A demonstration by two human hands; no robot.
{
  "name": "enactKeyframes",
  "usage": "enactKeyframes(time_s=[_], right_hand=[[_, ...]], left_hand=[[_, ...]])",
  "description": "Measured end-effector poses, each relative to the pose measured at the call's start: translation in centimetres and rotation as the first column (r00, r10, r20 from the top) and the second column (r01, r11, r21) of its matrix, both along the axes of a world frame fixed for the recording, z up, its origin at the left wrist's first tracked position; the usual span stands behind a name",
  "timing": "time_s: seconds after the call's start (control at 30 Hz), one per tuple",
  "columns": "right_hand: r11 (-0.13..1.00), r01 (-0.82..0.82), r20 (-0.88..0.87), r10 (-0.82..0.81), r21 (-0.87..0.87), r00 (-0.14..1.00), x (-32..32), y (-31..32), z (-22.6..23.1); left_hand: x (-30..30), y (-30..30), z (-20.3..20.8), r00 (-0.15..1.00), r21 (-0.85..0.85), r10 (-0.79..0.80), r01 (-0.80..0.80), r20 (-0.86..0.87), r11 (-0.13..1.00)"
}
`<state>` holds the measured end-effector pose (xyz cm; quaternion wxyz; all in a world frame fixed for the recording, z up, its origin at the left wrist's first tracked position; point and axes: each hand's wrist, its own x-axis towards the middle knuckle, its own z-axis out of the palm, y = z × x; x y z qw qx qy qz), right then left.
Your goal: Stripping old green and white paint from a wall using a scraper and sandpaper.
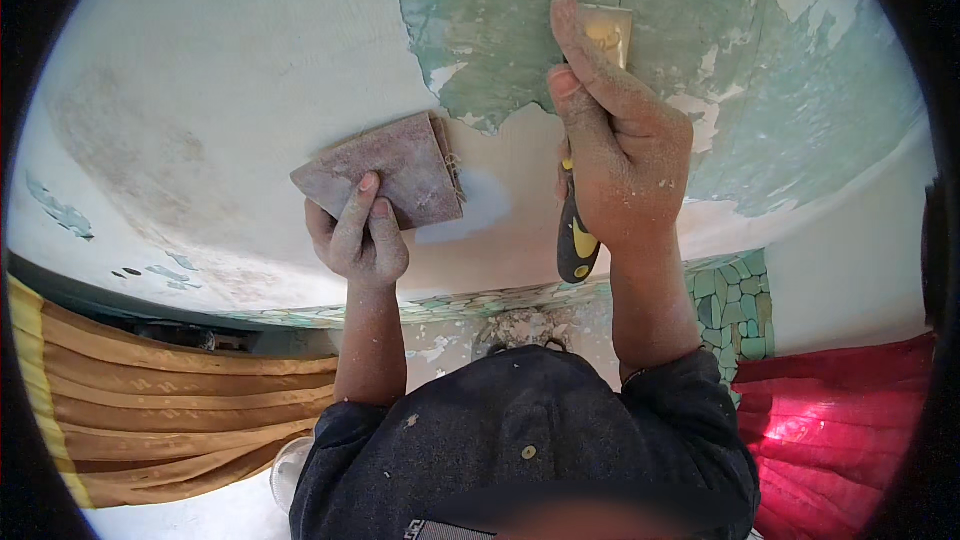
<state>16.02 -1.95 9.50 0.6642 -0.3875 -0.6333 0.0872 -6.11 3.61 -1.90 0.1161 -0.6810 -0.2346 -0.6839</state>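
My left hand (pixel 362 248) grips a folded piece of worn brownish sandpaper (pixel 385 165), two fingers lying across its near face. Behind the sandpaper is a whitish, dusty surface (pixel 280 50); whether the two touch is unclear. In my right hand (pixel 637 155) is a putty knife (pixel 613 32), its black and yellow handle running down from the palm. The thumb and a finger reach up along its metal blade, which overlaps a large patch of flaking green paint (pixel 490 30). Pale dust coats both hands.
Smaller green flakes (pixel 60 208) mark the surface at far left. A gold-brown curtain (pixel 190 390) hangs at lower left, a red curtain (pixel 840 425) at lower right. Green stone-pattern tiling (pixel 735 305) borders the wall behind my right forearm.
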Motion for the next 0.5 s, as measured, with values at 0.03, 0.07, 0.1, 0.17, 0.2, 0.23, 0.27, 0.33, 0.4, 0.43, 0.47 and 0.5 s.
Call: enactKeyframes(time_s=[0.03, 0.07, 0.1, 0.17, 0.2, 0.23, 0.27, 0.33, 0.4, 0.43, 0.47, 0.5], right_hand=[[0.998, -0.040, -0.054, 0.037, -0.054, 0.998, -0.2, 0.1, 0.6], [0.998, -0.044, -0.053, 0.041, -0.051, 0.998, -0.2, 0.0, 0.0], [0.998, -0.015, 0.009, 0.015, -0.068, 1.000, 0.1, -0.3, -1.2], [0.997, 0.011, 0.073, -0.006, -0.078, 0.997, 0.6, -0.5, -2.0], [0.996, 0.011, 0.063, -0.006, -0.085, 0.998, 0.7, -0.5, -2.1], [0.995, 0.018, 0.051, -0.013, -0.097, 0.999, 0.6, -0.8, -2.0], [0.995, 0.019, 0.050, -0.014, -0.100, 0.999, 0.5, -0.6, -1.5], [1.000, -0.004, 0.005, 0.004, -0.018, 1.000, 0.1, 0.3, 0.1], [0.999, 0.016, 0.075, -0.018, 0.029, 0.997, 0.7, 0.3, -0.5], [0.996, 0.030, 0.144, -0.041, 0.079, 0.989, 1.2, 0.4, -0.9], [0.996, 0.028, 0.148, -0.040, 0.083, 0.988, 1.6, 0.3, -1.6], [0.996, 0.047, 0.089, -0.054, 0.077, 0.995, 2.0, 0.1, -2.4]], left_hand=[[0.0, 0.1, 0.0, 1.000, 0.001, 0.021, -0.021, 0.004, 1.000], [0.0, 0.2, -0.1, 0.999, 0.002, 0.041, -0.041, 0.008, 0.999], [-0.1, 0.2, -0.1, 0.999, 0.005, 0.046, -0.046, 0.010, 0.999], [-0.1, 0.0, -0.2, 0.998, -0.026, 0.059, -0.060, -0.014, 0.998], [-0.1, 0.1, -0.1, 0.998, -0.023, 0.065, -0.065, -0.012, 0.998], [-0.1, 0.0, -0.1, 0.998, -0.018, 0.057, -0.057, -0.011, 0.998], [-0.1, -0.1, -0.1, 0.999, -0.014, 0.049, -0.049, -0.010, 0.999], [0.0, 0.0, 0.0, 0.998, -0.013, 0.058, -0.058, -0.003, 0.998], [-0.1, 0.0, -0.1, 0.998, -0.010, 0.067, -0.067, 0.008, 0.998], [-0.1, -0.1, -0.1, 0.998, -0.012, 0.069, -0.069, -0.004, 0.998], [-0.1, 0.0, -0.2, 0.997, -0.015, 0.072, -0.072, -0.015, 0.997], [-0.1, 0.2, -0.2, 0.997, -0.012, 0.074, -0.074, -0.011, 0.997]])
